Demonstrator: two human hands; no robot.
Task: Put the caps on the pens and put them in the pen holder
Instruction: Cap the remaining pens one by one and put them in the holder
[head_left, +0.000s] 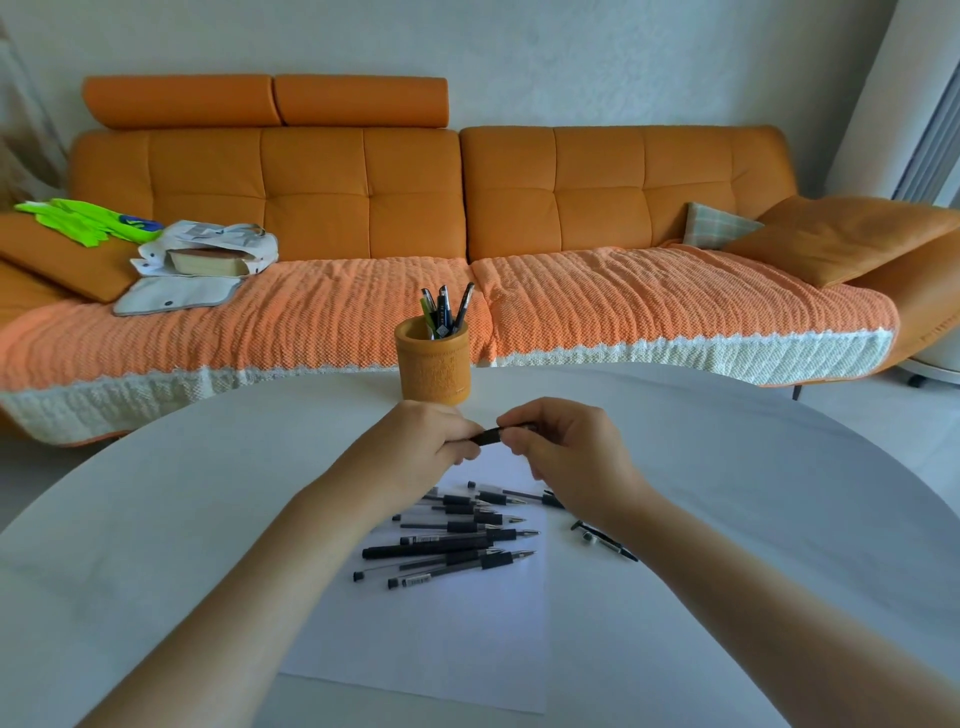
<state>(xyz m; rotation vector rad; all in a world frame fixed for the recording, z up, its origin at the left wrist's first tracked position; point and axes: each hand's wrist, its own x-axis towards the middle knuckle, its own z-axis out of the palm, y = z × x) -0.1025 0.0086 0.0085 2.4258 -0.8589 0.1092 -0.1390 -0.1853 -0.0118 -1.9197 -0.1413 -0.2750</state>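
Both hands grasp one pen, left hand and right hand, lying crosswise just before the pen holder.

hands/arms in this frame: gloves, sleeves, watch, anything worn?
Nothing worn that shows. The left hand and the right hand are bare, no gloves, and no rings are visible. Both forearms are bare from wrist to the frame's lower edge: no sleeve, watch, band or marking in view. Anything above that is out of frame.
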